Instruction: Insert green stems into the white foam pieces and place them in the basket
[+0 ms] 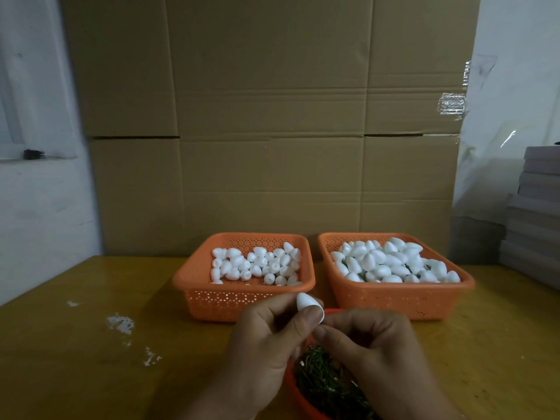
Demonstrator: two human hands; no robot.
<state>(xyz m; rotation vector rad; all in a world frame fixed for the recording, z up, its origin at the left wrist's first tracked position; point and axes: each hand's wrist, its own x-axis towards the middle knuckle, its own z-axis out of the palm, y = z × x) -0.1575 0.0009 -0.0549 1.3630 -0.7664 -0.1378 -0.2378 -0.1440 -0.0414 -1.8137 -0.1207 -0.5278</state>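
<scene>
Right under the hands, a bowl (292, 386) of green stems (325, 386) — close in, partly hidden by the wrists. Left hand (266, 344) pinches a white foam piece (307, 305) between thumb and fingers, tip pointing up. Right hand (372, 347) is curled tight against its base, fingertips pinched; whether a stem sits in them, I cannot tell. Hands together, touching at the foam. Just beyond the left hand, an orange basket (242, 294) of bare foam pieces; beyond the right, a fuller basket (397, 295) — green shows between its pieces. Behind both, cardboard (272, 116).
</scene>
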